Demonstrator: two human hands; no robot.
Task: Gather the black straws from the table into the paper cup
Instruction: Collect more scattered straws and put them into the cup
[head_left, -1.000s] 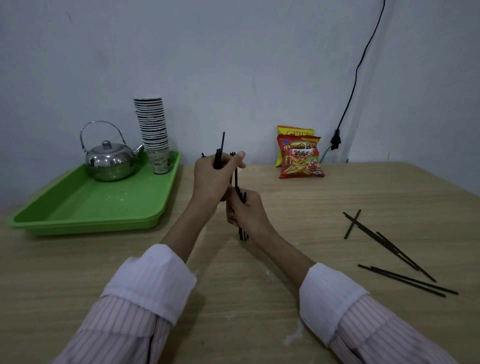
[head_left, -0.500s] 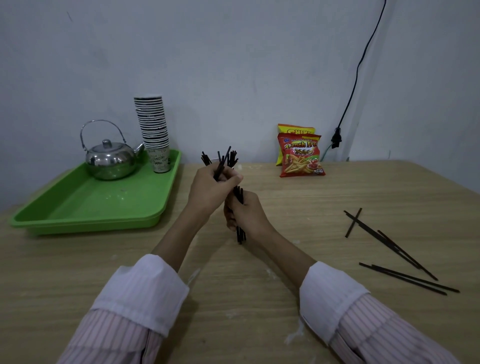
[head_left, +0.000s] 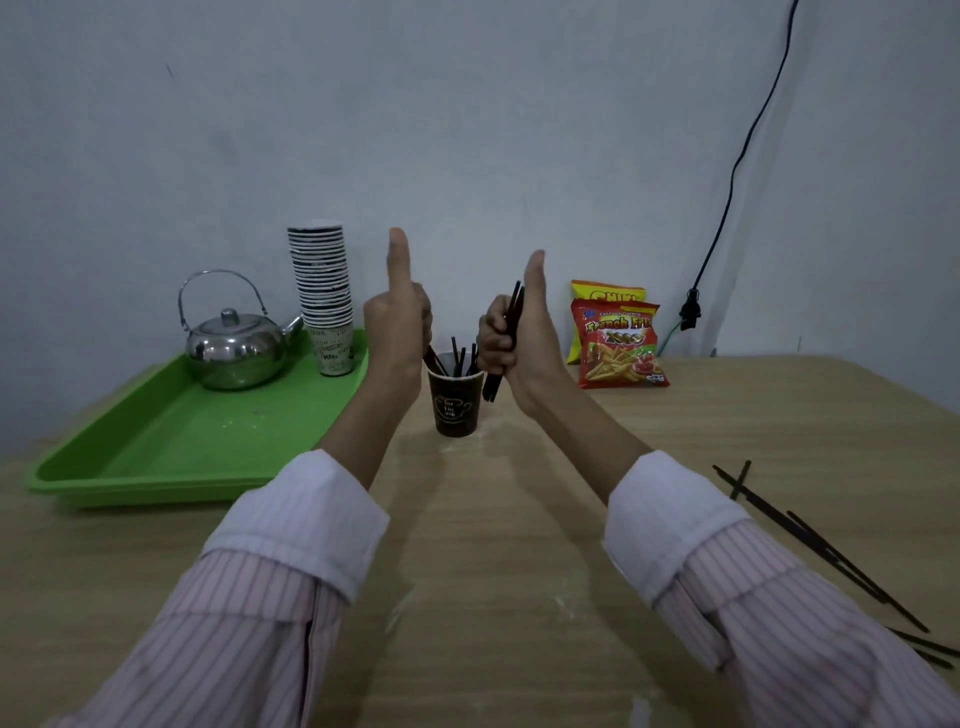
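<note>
1. The cup (head_left: 453, 400) stands upright on the tabletop (head_left: 519, 519), just right of the green tray (head_left: 171, 447); several black straws (head_left: 457, 356) already stand in it, leaning on its rim

2. The left hand (head_left: 397, 322) is just left of the cup, fist curled with the thumb raised. A dark straw end seems to show below its fingers next to the cup rim, but whether the hand grips it I cannot tell

3. The right hand (head_left: 511, 332) is just right of the cup, thumb up, fingers clamped round a small bundle (head_left: 504, 343) of straws held nearly upright, their lower ends hanging beside the cup wall, outside it

4. More loose straws (head_left: 810, 540) lie flat on the tabletop well right of the cup, some crossing one another, a few running out of view at the lower right edge

5. Handling, as I judge it: the straws look thin, light and fairly stiff, with smooth sides that may slip through a loose fist. A bundle is best held near its middle so the ends stay even; a flat one is best pinched at one end and tipped up

6. The cup looks light and easy to tip, so straws should go in from above, not be pushed against its wall

7. A kettle (head_left: 234, 348) and a cup stack (head_left: 322, 291) sit on the tray, and snack bags (head_left: 618, 343) stand right of the cup by the wall; none blocks the work
</note>
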